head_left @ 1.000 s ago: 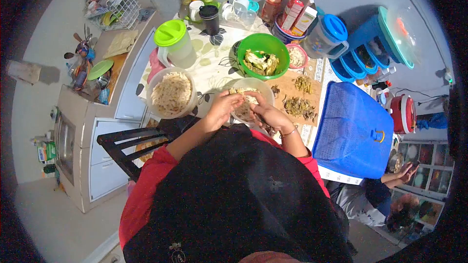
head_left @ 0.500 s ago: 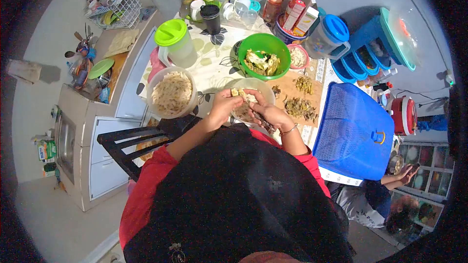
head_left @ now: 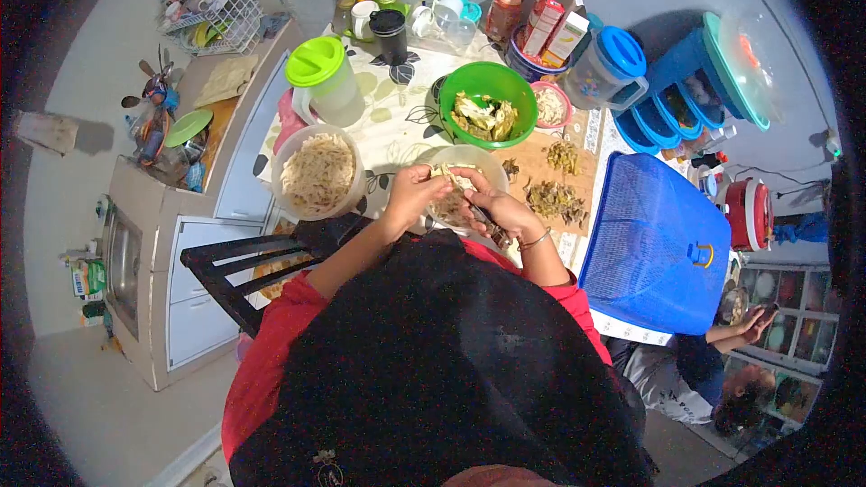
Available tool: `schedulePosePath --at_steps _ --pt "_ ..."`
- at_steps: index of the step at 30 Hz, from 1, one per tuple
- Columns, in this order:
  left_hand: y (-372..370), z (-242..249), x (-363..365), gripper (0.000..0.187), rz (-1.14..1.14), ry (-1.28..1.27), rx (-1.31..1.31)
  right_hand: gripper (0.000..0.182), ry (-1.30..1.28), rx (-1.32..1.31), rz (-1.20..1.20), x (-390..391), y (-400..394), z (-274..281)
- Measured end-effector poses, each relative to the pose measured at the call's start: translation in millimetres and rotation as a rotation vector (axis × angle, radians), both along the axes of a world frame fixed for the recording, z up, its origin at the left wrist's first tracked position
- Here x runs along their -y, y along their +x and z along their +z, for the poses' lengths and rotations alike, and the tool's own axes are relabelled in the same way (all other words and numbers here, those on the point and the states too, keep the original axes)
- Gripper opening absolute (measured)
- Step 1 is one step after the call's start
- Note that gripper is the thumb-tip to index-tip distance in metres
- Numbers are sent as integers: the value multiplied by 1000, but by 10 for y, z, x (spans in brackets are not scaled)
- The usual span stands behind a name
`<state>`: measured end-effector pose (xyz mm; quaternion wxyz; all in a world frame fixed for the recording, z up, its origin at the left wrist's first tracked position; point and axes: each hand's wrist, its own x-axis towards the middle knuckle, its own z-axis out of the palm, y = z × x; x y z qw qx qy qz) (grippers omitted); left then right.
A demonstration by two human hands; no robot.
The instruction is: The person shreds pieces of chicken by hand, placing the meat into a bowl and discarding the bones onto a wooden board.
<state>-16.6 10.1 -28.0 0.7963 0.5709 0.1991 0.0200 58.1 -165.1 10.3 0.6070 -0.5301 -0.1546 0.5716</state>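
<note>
My left hand pinches a pale yellowish piece of food, its fingers partly hiding it. Close against it, my right hand is closed around what looks like a knife with a dark handle; most of the blade is hidden by fingers. Both hands are over a translucent bowl holding pale shreds. To the left stands a larger white tub full of similar pale, brown-flecked shreds. Beyond the hands, a green bowl contains larger yellow-green pieces.
Brown-green scraps lie on a wooden board at the right, beside a blue mesh food cover. A lime-lidded pitcher and a pink bowl stand farther back. A black chair is at left; another person is at right.
The pale piece between my hands shows less above the left fingers than before. My fingers have shifted slightly, while both hands stay over the bowl.
</note>
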Motion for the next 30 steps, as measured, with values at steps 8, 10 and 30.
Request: schedulePosePath --at_steps 8,10,30 --pt "6 -111 5 10 38 46 52 41 -84 206 -7 -27 -8 5" --pt "16 -99 -3 10 42 30 8 40 -93 192 -126 -35 37 -53" --pt "-56 -161 -19 26 -196 -240 -39 12 -92 245 -120 122 -163 -213"
